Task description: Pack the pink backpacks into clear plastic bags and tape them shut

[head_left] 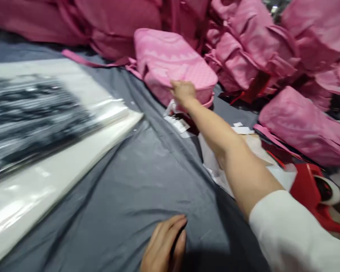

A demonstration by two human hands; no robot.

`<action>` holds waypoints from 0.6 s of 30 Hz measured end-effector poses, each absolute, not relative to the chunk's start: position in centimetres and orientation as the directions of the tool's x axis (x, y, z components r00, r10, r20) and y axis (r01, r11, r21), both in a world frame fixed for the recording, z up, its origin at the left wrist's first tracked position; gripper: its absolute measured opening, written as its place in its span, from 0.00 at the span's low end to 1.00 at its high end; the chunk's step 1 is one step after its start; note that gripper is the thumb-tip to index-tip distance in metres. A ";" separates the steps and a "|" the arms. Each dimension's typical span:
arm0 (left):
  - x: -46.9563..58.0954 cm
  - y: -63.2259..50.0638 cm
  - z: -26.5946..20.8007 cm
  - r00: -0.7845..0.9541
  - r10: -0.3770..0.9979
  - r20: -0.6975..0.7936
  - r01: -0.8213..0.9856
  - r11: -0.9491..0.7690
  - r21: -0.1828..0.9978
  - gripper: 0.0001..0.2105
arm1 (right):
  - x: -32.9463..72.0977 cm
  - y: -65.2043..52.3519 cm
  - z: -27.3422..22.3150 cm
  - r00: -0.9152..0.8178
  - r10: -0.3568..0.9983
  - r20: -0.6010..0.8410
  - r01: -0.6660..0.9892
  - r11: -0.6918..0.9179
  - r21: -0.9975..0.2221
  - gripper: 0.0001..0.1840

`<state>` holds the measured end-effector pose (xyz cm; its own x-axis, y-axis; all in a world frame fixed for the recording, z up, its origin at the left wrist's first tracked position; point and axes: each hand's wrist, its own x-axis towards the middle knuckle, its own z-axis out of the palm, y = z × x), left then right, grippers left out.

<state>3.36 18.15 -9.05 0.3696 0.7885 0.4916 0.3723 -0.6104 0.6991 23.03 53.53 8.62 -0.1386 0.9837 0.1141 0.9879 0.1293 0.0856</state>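
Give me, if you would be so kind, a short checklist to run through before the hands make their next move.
1. Right hand at the near side of the pink bag: ok.
2. Grip secure: cannot tell; the picture is blurred and the fingertips are unclear.
3. Left hand free: ok, nothing visible in it, near the grey cloth.
4. Pink strap tucked in: not ok, it stretches out to the bag's left.
5. White tags attached to the bag: cannot tell; they show just below its near edge.
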 end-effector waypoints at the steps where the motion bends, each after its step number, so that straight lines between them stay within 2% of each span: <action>1: 3.5 18.3 -8.6 0.341 0.792 0.506 0.368 -0.608 0.704 0.12 | 23.1 53.6 8.7 -0.143 0.980 0.138 0.987 0.131 0.092 0.24; 4: 3.7 17.9 -8.1 0.275 0.824 0.495 0.326 -0.564 0.759 0.10 | 23.6 53.5 9.4 -0.105 0.973 0.208 0.991 0.085 0.103 0.23; 6: 4.2 17.4 -8.5 0.258 0.859 0.442 0.298 -0.506 0.809 0.09 | 24.3 52.6 10.7 -0.025 0.947 0.319 0.999 0.010 0.048 0.21; 9: 4.6 17.2 -9.8 0.212 0.923 0.323 0.287 -0.374 0.882 0.13 | 26.0 49.4 14.8 0.128 0.852 0.507 0.979 -0.027 -0.202 0.19; 12: 4.5 18.3 -10.5 0.177 0.959 0.220 0.251 -0.260 0.932 0.18 | 28.2 43.6 20.0 0.232 0.759 0.609 0.911 0.049 -0.408 0.23; 15: 4.9 19.1 -10.0 0.157 0.979 0.128 0.173 -0.155 0.973 0.25 | 30.5 35.3 23.3 0.308 0.721 0.621 0.805 0.150 -0.574 0.31; 18: 6.3 18.2 -8.9 0.102 0.995 -0.002 -0.074 0.009 0.997 0.31 | 32.3 25.0 22.8 0.362 0.733 0.575 0.642 0.251 -0.724 0.33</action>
<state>6.28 18.22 -8.85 0.1024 0.9947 -0.0018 -0.0736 0.0094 0.9972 32.35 25.02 22.77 0.3625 0.7332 0.5753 0.6425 0.2506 -0.7242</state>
